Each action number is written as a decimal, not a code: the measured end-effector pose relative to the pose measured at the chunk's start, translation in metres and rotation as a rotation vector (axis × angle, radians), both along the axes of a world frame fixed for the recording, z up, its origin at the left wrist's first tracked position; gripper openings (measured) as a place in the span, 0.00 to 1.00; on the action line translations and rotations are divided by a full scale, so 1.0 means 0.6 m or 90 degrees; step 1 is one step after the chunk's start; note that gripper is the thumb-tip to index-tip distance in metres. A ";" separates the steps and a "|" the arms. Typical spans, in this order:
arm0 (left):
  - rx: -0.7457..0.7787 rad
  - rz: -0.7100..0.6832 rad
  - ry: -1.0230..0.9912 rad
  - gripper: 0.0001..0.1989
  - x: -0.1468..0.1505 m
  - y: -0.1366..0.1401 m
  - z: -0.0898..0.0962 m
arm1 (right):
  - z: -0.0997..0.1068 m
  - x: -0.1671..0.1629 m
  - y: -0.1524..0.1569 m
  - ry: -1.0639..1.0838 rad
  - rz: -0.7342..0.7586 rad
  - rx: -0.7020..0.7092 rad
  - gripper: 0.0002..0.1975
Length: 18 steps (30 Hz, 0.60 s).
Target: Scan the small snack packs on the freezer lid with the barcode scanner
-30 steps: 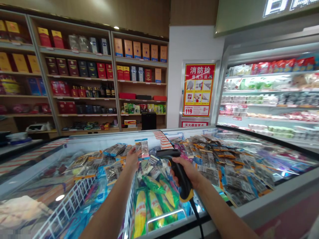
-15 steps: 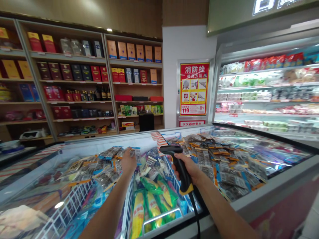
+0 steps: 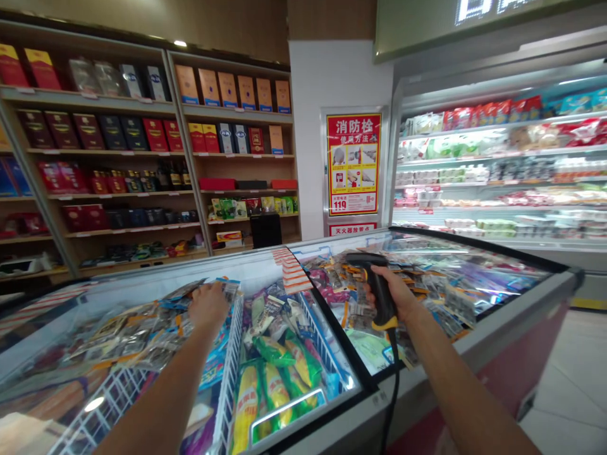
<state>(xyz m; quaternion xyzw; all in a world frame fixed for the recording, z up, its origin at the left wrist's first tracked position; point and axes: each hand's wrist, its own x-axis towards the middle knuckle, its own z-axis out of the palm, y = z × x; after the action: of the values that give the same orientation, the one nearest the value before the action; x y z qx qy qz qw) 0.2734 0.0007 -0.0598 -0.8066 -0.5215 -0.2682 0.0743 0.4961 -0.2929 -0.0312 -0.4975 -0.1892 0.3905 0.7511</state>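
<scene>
My right hand [image 3: 394, 292] is closed round the grip of a black and yellow barcode scanner [image 3: 380, 292], whose cable hangs down over the freezer's front edge. The scanner's head points left, above the right freezer section. On the left, my left hand [image 3: 208, 304] reaches over a pile of small clear packets [image 3: 137, 332] with orange and blue edges. Its curled fingers are on a clear, blue-edged packet [image 3: 231, 289], partly hidden by the hand. Beside it a white wire basket [image 3: 229, 366] holds yellow and green corn-shaped packs [image 3: 275, 385].
The chest freezer has a grey front rim [image 3: 502, 309] and a black divider [image 3: 339, 328]. More packets [image 3: 450, 303] lie in its right section. Behind stand wooden shelves [image 3: 102, 151] of boxes, a red fire-hydrant sign [image 3: 354, 164] and a lit open chiller [image 3: 502, 158].
The view has turned rightward. My right hand has carried the scanner right, from near the divider to over the right section. My left hand has shifted a little left, away from the basket.
</scene>
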 end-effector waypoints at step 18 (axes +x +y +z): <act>-0.299 -0.587 0.015 0.21 0.256 -0.282 -0.041 | -0.023 0.040 -0.054 -0.005 -0.029 0.019 0.11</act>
<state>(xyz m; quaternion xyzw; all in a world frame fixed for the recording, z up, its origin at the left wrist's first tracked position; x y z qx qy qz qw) 0.4268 -0.1685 -0.0845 -0.9505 -0.1569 -0.1400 -0.2288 0.5204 -0.3251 -0.0448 -0.4922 -0.1865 0.3683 0.7664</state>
